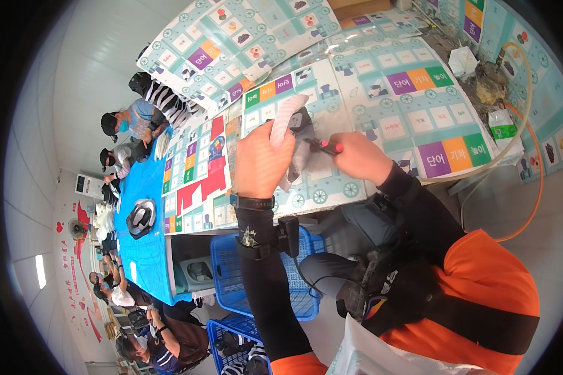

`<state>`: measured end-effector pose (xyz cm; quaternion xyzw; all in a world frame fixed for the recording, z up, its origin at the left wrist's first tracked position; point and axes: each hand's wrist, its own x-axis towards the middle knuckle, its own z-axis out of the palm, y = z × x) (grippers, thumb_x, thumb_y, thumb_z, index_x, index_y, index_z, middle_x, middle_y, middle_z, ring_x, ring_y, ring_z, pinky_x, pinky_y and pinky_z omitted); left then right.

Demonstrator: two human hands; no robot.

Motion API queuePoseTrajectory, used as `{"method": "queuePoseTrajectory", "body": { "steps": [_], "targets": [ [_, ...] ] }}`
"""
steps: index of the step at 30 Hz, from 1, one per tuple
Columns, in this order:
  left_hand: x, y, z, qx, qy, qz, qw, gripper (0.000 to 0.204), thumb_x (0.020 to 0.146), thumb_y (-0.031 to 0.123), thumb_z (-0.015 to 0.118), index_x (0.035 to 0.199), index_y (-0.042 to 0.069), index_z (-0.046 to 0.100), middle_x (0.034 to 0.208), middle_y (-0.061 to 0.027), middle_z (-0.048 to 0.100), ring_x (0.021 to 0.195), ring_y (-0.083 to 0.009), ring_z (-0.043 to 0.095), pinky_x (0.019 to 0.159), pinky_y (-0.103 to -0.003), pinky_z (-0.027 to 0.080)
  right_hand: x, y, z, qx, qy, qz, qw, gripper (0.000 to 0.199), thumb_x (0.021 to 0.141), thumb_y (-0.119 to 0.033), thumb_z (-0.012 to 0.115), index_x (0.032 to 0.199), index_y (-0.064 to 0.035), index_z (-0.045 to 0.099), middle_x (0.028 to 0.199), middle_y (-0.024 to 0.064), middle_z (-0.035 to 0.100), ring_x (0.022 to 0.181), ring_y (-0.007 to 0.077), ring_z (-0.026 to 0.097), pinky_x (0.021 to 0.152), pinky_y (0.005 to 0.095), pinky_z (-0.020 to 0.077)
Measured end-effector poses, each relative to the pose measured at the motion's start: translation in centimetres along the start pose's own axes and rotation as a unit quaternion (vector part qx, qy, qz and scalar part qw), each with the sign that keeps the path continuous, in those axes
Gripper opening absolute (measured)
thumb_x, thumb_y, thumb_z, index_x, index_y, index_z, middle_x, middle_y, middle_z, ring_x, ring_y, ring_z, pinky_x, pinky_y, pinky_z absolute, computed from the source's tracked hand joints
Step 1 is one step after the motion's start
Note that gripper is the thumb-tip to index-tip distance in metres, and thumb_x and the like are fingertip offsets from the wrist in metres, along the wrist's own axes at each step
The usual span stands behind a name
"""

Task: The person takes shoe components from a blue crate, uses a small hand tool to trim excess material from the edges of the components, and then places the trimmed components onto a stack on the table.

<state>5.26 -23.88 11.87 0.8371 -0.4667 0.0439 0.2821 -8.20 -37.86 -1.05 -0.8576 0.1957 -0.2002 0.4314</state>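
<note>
Head view: my left hand [261, 159] pinches a grey fabric piece with a pale lining [292, 128] above the patterned surface [381, 119]. My right hand [360, 156], just beside it, is closed on a red-tipped tool [325, 147]. The fabric's long axis runs up and away from my left grip. The tool points left, toward my left fingers; a slip could jab them, or the fabric could sag loose.

Long blue-covered table [145, 250], pale wall [75, 94], perhaps a fan [77, 229].

Both hands over the tabletop's near edge

Left hand [261, 159] holds a fabric piece [286, 119] left of the right hand [358, 156] with a pen [324, 147]; a basket [231, 269] sits below the tabletop [419, 106].
</note>
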Motion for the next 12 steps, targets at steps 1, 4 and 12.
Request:
{"method": "queuePoseTrajectory", "body": {
  "steps": [1,4,12],
  "targets": [
    [0.1,0.1,0.0,0.001,-0.002,-0.004,1.000,0.029,0.091,0.028,0.071,0.106,0.005,0.077,0.092,-0.0248,0.074,0.086,-0.0442,0.073,0.076,-0.049,0.059,0.0,0.1,0.0,-0.003,0.042,0.005,0.999,0.017,0.088,-0.013,0.062,0.093,-0.0008,0.072,0.088,0.0272,0.070,0.088,0.0505,0.065,0.073,0.0539,0.0502],
    [0.2,-0.4,0.2,-0.008,0.005,0.001,1.000,0.030,0.090,0.029,0.071,0.107,0.005,0.078,0.093,-0.0249,0.074,0.087,-0.0442,0.074,0.077,-0.049,0.059,0.0,-0.5,-0.7,0.000,0.053,0.002,0.999,0.015,0.088,-0.012,0.061,0.092,-0.0013,0.071,0.087,0.0267,0.069,0.088,0.0509,0.065,0.073,0.0551,0.0498],
    [0.9,-0.2,0.6,0.037,-0.002,-0.005,0.999,0.037,0.092,0.034,0.074,0.114,0.004,0.079,0.090,-0.0213,0.078,0.083,-0.0331,0.079,0.077,-0.042,0.058,-0.2,-1.0,-2.4,-0.016,0.040,0.011,0.999,0.026,0.082,-0.009,0.056,0.099,0.0018,0.072,0.087,0.0306,0.070,0.088,0.0540,0.066,0.081,0.0614,0.0506]
  ]
}}
